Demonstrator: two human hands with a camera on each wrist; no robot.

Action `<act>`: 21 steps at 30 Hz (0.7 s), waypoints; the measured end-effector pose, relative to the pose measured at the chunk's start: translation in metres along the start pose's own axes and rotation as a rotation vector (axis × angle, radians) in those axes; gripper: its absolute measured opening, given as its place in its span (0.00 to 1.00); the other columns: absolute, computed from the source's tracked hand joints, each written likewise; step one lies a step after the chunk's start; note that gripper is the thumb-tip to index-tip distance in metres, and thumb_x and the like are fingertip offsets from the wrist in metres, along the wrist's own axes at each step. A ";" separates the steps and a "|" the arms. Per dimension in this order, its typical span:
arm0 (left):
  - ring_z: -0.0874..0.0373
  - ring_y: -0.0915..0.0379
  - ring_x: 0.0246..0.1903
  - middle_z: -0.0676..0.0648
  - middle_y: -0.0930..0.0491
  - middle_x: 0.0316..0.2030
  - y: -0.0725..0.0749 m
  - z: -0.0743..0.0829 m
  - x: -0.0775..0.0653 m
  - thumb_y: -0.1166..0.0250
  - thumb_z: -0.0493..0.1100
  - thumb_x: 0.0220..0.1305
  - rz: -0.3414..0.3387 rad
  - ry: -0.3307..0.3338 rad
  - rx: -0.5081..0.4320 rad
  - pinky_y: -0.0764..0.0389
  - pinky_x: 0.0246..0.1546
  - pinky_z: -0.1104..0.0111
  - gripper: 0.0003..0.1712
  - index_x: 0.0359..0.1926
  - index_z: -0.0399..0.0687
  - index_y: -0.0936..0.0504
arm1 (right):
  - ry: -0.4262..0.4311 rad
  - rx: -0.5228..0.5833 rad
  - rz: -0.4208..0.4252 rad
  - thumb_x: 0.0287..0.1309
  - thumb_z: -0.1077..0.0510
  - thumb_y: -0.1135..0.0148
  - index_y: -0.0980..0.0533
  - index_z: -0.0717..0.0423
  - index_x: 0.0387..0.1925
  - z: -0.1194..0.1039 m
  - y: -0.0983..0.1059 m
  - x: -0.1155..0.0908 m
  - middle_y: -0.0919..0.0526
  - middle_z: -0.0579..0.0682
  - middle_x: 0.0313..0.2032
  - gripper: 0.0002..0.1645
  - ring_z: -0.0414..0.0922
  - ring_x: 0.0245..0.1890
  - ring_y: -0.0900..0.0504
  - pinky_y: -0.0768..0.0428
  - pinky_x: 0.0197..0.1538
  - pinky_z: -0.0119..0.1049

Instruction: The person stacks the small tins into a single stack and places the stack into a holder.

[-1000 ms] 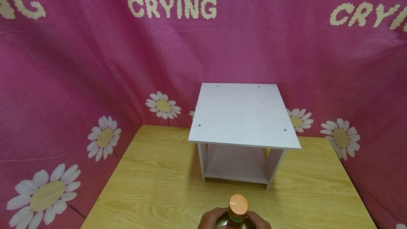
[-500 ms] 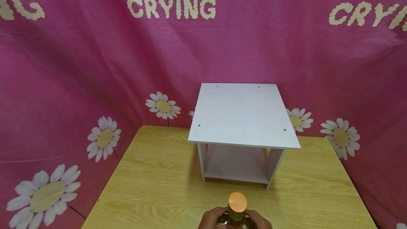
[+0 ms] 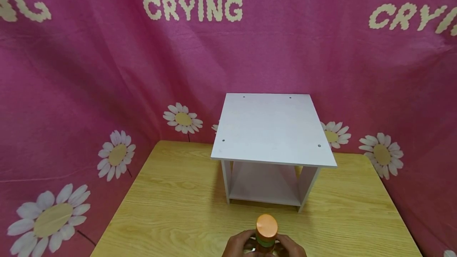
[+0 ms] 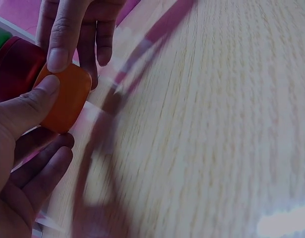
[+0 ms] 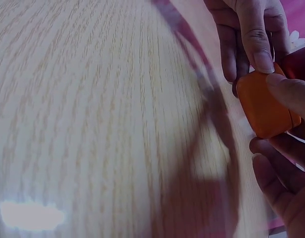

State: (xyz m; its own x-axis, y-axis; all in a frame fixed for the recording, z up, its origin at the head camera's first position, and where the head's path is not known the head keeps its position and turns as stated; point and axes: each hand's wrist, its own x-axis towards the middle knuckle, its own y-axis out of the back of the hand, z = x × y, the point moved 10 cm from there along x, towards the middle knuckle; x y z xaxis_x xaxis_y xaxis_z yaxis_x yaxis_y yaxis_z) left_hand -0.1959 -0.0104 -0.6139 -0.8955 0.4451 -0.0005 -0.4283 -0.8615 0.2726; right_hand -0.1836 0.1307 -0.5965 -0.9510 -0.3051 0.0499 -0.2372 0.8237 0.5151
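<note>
A column of orange, green and red sections (image 3: 267, 225) stands in front of the white shelf unit in the head view, its round orange top facing up. My left hand (image 3: 236, 245) grips it from the left and my right hand (image 3: 292, 246) from the right. Close up in the left wrist view, its rounded orange end piece (image 4: 68, 99) adjoins a red section (image 4: 19, 67), with green beyond. Both thumbs press on that orange end, with fingers curled behind it. In the right wrist view the red part is mostly cut off by the frame.
The white two-level shelf unit (image 3: 273, 128) stands on the wood-grain table (image 3: 171, 205), its front side open. Pink cloth (image 3: 271, 50) printed with daisies and lettering hangs behind and at both sides. Shadows of the hands fall on the tabletop.
In the head view the column and both hands have shifted very slightly forward, towards the shelf unit. The grip stays the same.
</note>
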 end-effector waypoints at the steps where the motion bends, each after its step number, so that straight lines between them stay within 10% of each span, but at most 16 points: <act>1: 0.65 0.19 0.40 0.54 0.20 0.48 0.000 0.000 0.000 0.31 0.52 0.58 0.002 0.003 -0.003 0.19 0.42 0.75 0.29 0.59 0.49 0.24 | -0.002 -0.007 0.000 0.55 0.42 0.31 0.24 0.62 0.54 0.000 0.000 0.000 0.20 0.54 0.46 0.34 0.37 0.37 0.17 0.17 0.35 0.32; 7: 0.67 0.19 0.40 0.55 0.20 0.47 0.002 0.005 0.002 0.29 0.52 0.56 0.029 -0.031 -0.001 0.19 0.41 0.75 0.28 0.58 0.53 0.23 | 0.010 -0.004 0.000 0.57 0.42 0.33 0.25 0.62 0.55 -0.007 0.003 0.000 0.20 0.52 0.46 0.33 0.36 0.37 0.18 0.17 0.35 0.31; 16: 0.69 0.22 0.39 0.56 0.17 0.45 0.012 0.024 0.002 0.27 0.53 0.53 0.121 -0.098 0.237 0.19 0.40 0.72 0.26 0.54 0.55 0.19 | 0.101 -0.068 0.089 0.56 0.45 0.31 0.24 0.59 0.54 -0.018 0.012 -0.002 0.19 0.50 0.45 0.30 0.35 0.37 0.19 0.18 0.33 0.31; 21: 0.69 0.21 0.39 0.55 0.18 0.46 0.009 0.026 0.002 0.27 0.51 0.53 0.105 -0.079 0.180 0.19 0.39 0.74 0.27 0.55 0.56 0.20 | 0.057 -0.053 0.060 0.56 0.41 0.33 0.24 0.57 0.55 -0.018 0.013 -0.003 0.19 0.49 0.45 0.32 0.36 0.38 0.19 0.18 0.34 0.30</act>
State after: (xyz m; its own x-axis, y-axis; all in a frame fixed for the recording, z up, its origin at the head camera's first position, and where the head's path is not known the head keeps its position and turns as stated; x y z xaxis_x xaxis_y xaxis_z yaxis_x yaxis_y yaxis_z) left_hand -0.1987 -0.0114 -0.5864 -0.9188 0.3789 0.1104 -0.2983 -0.8499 0.4344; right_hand -0.1805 0.1337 -0.5747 -0.9501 -0.2836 0.1300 -0.1675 0.8153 0.5543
